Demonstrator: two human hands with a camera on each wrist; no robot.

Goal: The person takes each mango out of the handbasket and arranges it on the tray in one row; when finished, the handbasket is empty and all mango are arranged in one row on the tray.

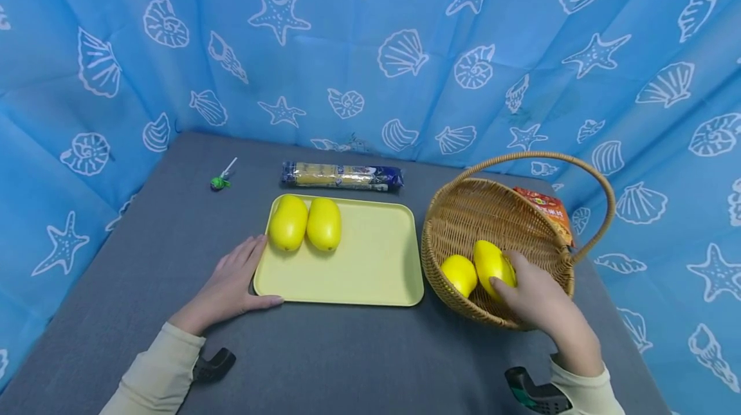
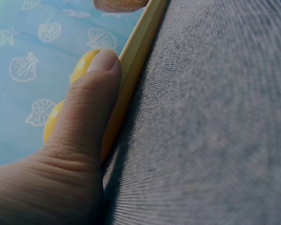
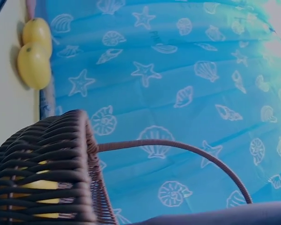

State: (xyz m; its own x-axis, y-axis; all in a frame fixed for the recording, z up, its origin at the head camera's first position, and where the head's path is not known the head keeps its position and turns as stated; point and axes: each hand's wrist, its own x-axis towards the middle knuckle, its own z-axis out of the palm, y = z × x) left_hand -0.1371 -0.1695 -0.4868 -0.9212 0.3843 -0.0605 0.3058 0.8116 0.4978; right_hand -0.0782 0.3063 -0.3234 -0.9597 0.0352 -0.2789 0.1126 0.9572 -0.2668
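Observation:
My right hand [image 1: 532, 289] reaches into a wicker basket [image 1: 480, 206] and grips a yellow mango [image 1: 492, 264], thumb on its near side and fingers over the far side. Beside it in the basket lies another mango [image 1: 459, 275]. At the left, my left hand [image 1: 234, 283] rests against the corner of a pale yellow tray [image 1: 370, 260], its fingers along the left side. The left thumb [image 2: 86, 103] lies against the tray's front edge. Two mangoes, one at the left [image 1: 287, 222] and one beside it [image 1: 324, 224], lie side by side on the tray.
Behind the tray lies a long clear-and-blue packet [image 1: 341, 177]. A green-wrapped lollipop [image 1: 220, 182] is at the back left. A red snack bag [image 1: 544, 209] sits behind the basket, whose tall handle [image 1: 538, 156] arches above it. A blue shell-print curtain [image 1: 370, 112] borders the grey table [image 1: 347, 357].

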